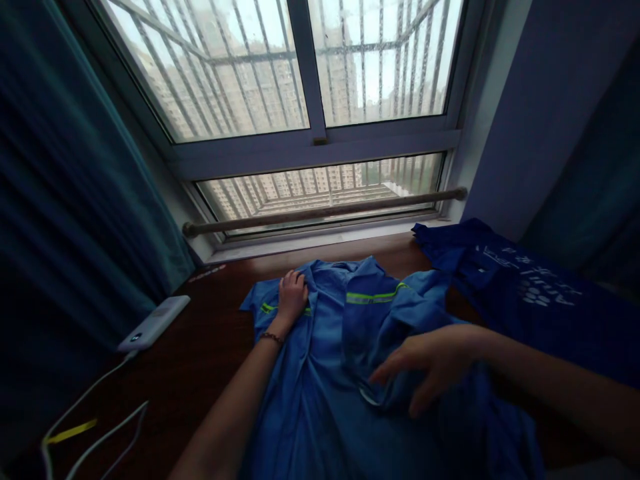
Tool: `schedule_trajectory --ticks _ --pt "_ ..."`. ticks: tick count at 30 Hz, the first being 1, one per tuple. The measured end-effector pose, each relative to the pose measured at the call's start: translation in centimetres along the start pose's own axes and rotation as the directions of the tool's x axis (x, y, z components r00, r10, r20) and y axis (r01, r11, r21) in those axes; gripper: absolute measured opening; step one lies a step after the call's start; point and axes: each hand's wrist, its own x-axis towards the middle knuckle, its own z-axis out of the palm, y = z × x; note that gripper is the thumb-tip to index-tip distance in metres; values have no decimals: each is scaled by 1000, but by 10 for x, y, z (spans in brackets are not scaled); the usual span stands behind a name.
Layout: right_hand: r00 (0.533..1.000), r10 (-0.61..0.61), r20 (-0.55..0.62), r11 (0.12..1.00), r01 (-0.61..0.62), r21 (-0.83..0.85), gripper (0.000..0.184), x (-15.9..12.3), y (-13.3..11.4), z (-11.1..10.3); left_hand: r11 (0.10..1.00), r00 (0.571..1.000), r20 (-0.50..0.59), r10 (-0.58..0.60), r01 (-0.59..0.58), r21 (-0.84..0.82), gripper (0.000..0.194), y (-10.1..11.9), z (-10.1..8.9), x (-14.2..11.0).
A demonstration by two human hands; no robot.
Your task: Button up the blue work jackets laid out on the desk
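Observation:
A blue work shirt (pixel 320 373) with yellow-green and silver reflective stripes lies spread out, its collar toward the window. My left hand (pixel 293 295) rests on the chest beside the collar, fingers laid over the fabric; a dark bead bracelet circles that wrist. Over the rumpled right half of the shirt is my right hand (pixel 425 363), its thumb and fingers apart and nothing seen between them. Whether its fingertips touch the cloth I cannot tell. The right front panel is bunched and folded near these fingers.
A darker blue garment (pixel 505 280) with white print lies at right on the brown wooden surface (pixel 210 360). To the left are a white power bank (pixel 155 323) with a white cable (pixel 90 393) and a yellow tie (pixel 73 431). A rail (pixel 325 212) crosses the window; curtains (pixel 75 167) hang beside it.

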Motion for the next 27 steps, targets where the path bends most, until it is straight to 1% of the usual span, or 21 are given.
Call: schedule_trajectory --ticks 1,2,3,4,6,8,9,10,11,13,15,16,17,19,21,22,23,24,25,26,27 --pt "1000 0 -9 997 0 -78 58 3 4 1 999 1000 3 16 -16 -39 30 0 0 -4" --pt "996 19 -90 992 -30 -125 51 6 14 -2 996 999 13 31 -30 -80 28 0 0 -9" --pt "977 53 -206 986 -83 -141 45 10 27 -10 992 999 30 41 -37 -118 28 0 2 -15" --pt "935 96 -342 978 -152 -141 39 14 41 -20 988 998 53 47 -39 -149 28 0 3 -20" --pt "787 184 -589 941 -314 -125 31 25 72 -45 983 994 103 46 -27 -183 28 0 6 -30" --pt "604 184 -776 866 -473 -163 30 42 99 -68 982 990 135 39 -13 -190 29 0 8 -35" --pt "535 161 -829 818 -542 -191 37 52 109 -76 982 989 141 37 -10 -191 30 0 8 -37" --pt "502 145 -853 772 -597 -219 49 62 118 -82 981 989 146 38 -10 -191 30 0 8 -37" --pt "499 143 -855 738 -629 -244 60 72 125 -87 981 988 150 40 -11 -191 30 0 7 -37" --pt "551 171 -817 712 -642 -284 71 90 134 -93 980 983 168 67 -34 -194 32 0 5 -36" --pt "590 186 -786 717 -628 -303 62 105 139 -101 978 975 194 107 -68 -198 36 0 4 -36" --pt "589 181 -787 714 -629 -306 53 110 139 -106 975 971 201 126 -84 -203 40 0 3 -36" --pt "578 178 -797 706 -639 -306 44 114 139 -114 973 970 199 140 -97 -211 45 0 3 -36" --pt "521 169 -836 674 -680 -288 31 118 136 -132 968 978 154 143 -106 -228 55 1 2 -36" --pt "439 146 -886 631 -731 -258 34 123 130 -147 966 991 73 113 -93 -240 63 2 1 -36" --pt "399 129 -908 613 -751 -243 38 127 126 -152 968 996 35 87 -76 -238 62 3 0 -37" --pt "364 105 -926 592 -771 -236 41 131 123 -153 972 998 6 57 -54 -228 58 4 -2 -37" --pt "345 78 -935 562 -790 -245 44 137 119 -149 977 999 -10 32 -34 -213 50 5 -4 -37" --pt "346 53 -937 526 -807 -268 46 143 115 -142 981 1000 -14 19 -22 -193 40 6 -6 -37" --pt "367 37 -929 489 -818 -304 46 149 110 -132 985 1000 -7 22 -23 -171 31 7 -8 -37" --pt "406 35 -913 454 -820 -348 45 154 106 -119 988 999 10 40 -38 -152 25 8 -10 -37"
